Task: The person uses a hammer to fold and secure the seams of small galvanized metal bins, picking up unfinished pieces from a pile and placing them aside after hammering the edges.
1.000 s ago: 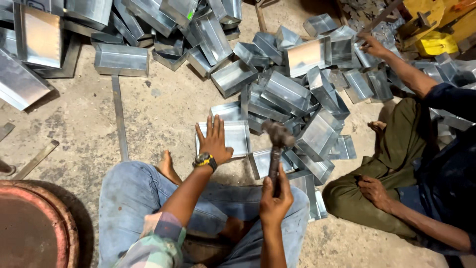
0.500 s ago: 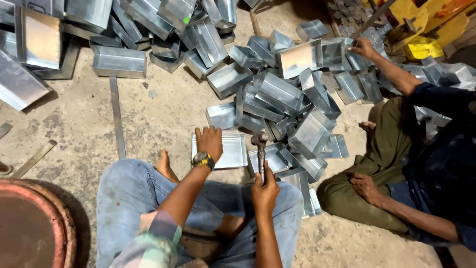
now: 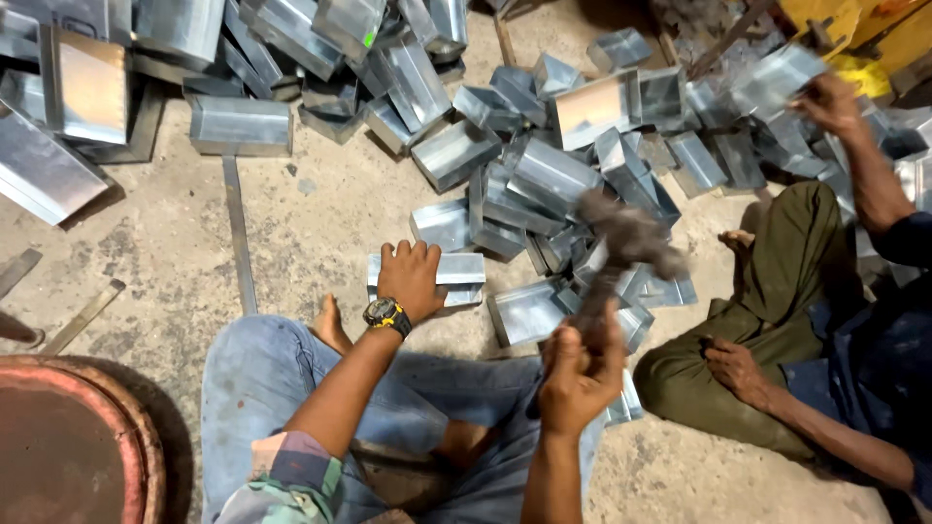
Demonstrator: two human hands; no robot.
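The person sits on the concrete floor [image 3: 320,209] with the legs folded, in blue jeans, and both arms reach forward in the lower middle of the frame. The left hand [image 3: 413,277], which has a black and yellow wristwatch [image 3: 386,314] on the wrist, lies flat with spread fingers on top of a small folded sheet-metal box [image 3: 458,275] at the centre of the frame and presses it onto the floor. The right hand [image 3: 581,367] is closed tightly around the handle of a hammer [image 3: 621,247]; the hammer is raised above the floor, its head is blurred, and it stands to the right of the box and does not touch it. The two hands are well apart from each other. Behind the box, a big pile of similar shiny metal boxes [image 3: 544,165] covers the upper half of the frame, from the upper left to the upper right. A thin flat metal strip [image 3: 239,238] lies on the floor at the left of the box. At the lower left corner there is a part of a round rusty brown rim [image 3: 92,388]. On the right side sits a co-worker in green trousers [image 3: 767,291]; one co-worker's hand [image 3: 830,102] reaches into the pile at the upper right, and the co-worker's other hand [image 3: 735,367] rests on the knee.
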